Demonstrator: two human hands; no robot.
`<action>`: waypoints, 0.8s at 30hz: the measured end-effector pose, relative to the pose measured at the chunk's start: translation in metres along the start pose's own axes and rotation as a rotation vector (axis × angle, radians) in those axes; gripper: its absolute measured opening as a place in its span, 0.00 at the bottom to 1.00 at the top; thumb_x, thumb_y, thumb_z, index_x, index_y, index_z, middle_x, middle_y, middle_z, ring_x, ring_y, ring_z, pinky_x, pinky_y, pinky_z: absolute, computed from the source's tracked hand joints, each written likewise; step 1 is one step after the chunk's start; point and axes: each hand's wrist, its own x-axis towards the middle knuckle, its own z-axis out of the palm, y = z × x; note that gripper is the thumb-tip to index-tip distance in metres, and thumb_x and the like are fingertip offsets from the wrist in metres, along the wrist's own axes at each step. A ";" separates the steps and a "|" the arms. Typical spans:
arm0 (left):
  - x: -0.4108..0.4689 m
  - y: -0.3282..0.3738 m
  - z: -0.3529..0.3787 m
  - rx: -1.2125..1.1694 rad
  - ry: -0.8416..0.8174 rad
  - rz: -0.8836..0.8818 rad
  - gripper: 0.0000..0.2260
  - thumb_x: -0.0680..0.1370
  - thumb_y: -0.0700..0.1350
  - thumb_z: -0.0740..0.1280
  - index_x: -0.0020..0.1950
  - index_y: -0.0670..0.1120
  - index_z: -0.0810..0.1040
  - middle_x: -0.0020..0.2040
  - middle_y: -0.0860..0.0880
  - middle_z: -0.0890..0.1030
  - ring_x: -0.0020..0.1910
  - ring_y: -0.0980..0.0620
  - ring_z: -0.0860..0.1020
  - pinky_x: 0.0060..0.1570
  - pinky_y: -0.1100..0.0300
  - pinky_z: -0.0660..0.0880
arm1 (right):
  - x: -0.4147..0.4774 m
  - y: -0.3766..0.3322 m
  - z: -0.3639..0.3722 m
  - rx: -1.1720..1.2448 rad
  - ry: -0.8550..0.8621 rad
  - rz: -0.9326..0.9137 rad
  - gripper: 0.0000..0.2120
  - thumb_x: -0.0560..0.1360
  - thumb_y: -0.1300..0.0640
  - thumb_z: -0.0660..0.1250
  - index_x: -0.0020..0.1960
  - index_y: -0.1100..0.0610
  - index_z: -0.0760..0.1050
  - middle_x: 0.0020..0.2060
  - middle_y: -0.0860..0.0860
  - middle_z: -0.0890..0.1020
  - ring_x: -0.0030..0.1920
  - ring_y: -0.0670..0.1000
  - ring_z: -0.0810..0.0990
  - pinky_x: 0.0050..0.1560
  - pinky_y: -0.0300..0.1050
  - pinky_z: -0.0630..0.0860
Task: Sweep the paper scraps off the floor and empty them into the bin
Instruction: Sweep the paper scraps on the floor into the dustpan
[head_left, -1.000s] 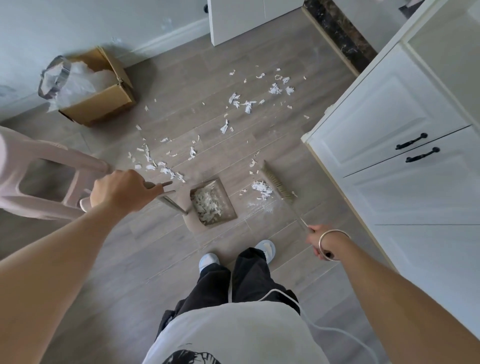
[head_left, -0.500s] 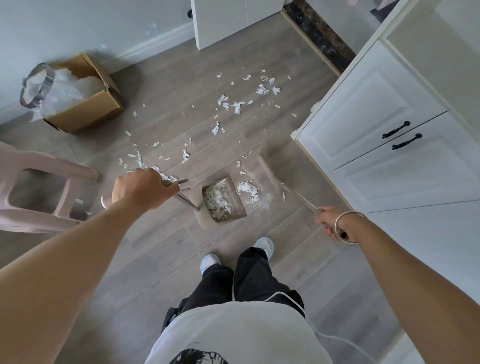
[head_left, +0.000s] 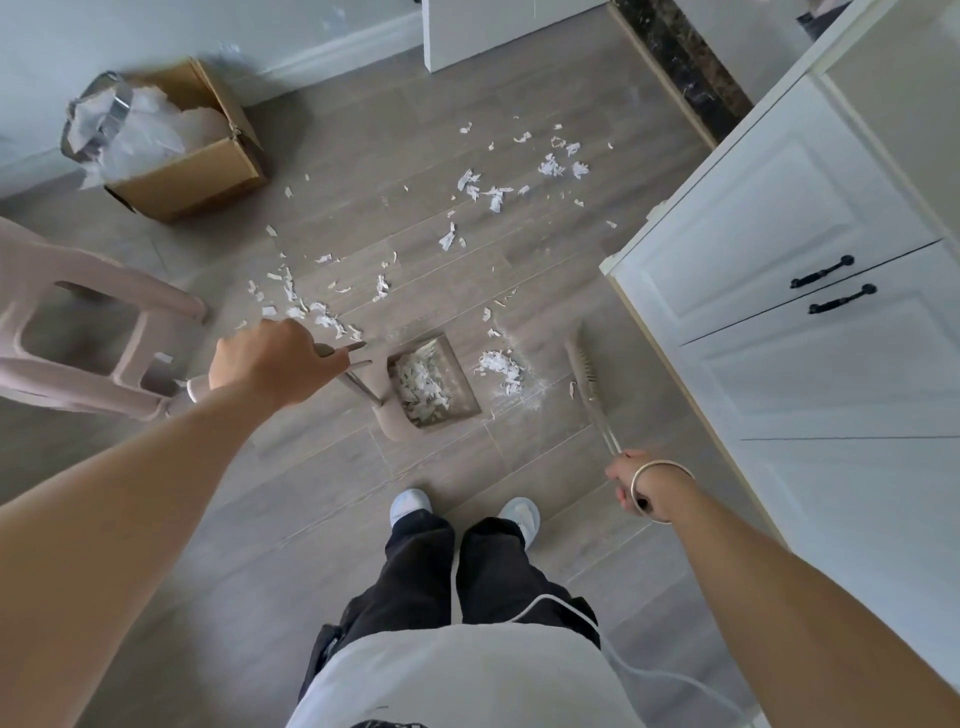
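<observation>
Head view, scraps: a small pile of paper scraps (head_left: 501, 370) lies on the floor (head_left: 519, 519) between dustpan (head_left: 434, 382) mouth and broom head (head_left: 584, 366).
Broom axis: runs from the head back toward the right hand (head_left: 641, 491).
Left hand (head_left: 270, 361): fingers closed on the dustpan handle.
Right hand: fingers wrapped round the broom handle.
Nearer hand: right, via the broom.
Judged next stroke: leftward, pile into pan.
Bin (head_left: 98, 122): far left, well apart.

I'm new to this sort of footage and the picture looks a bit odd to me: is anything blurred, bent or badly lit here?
Head view: soft, even daylight with no harsh glare; the wide lens bows the cabinet edges and stretches both forearms; the broom head is smeared by motion, while the dustpan and the scraps beside it stay fairly sharp.
</observation>
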 end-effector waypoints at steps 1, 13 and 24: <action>0.000 0.003 0.001 0.011 0.005 -0.004 0.25 0.76 0.63 0.63 0.32 0.44 0.78 0.32 0.46 0.75 0.34 0.43 0.75 0.37 0.56 0.67 | -0.001 -0.002 0.007 0.027 -0.018 0.004 0.14 0.80 0.65 0.56 0.63 0.53 0.69 0.34 0.55 0.68 0.28 0.49 0.65 0.16 0.29 0.64; 0.000 0.013 0.004 0.029 0.021 -0.011 0.24 0.75 0.65 0.63 0.35 0.44 0.78 0.32 0.47 0.74 0.35 0.42 0.76 0.36 0.57 0.69 | -0.044 -0.039 0.051 -0.105 -0.258 -0.119 0.11 0.77 0.64 0.61 0.59 0.59 0.74 0.31 0.54 0.71 0.24 0.47 0.69 0.22 0.36 0.68; -0.003 0.008 0.005 0.004 0.025 0.008 0.23 0.76 0.64 0.61 0.31 0.47 0.71 0.33 0.47 0.73 0.38 0.42 0.76 0.39 0.57 0.70 | -0.073 -0.053 0.005 -0.122 -0.124 -0.180 0.13 0.78 0.63 0.61 0.62 0.59 0.74 0.32 0.54 0.72 0.24 0.45 0.68 0.18 0.32 0.67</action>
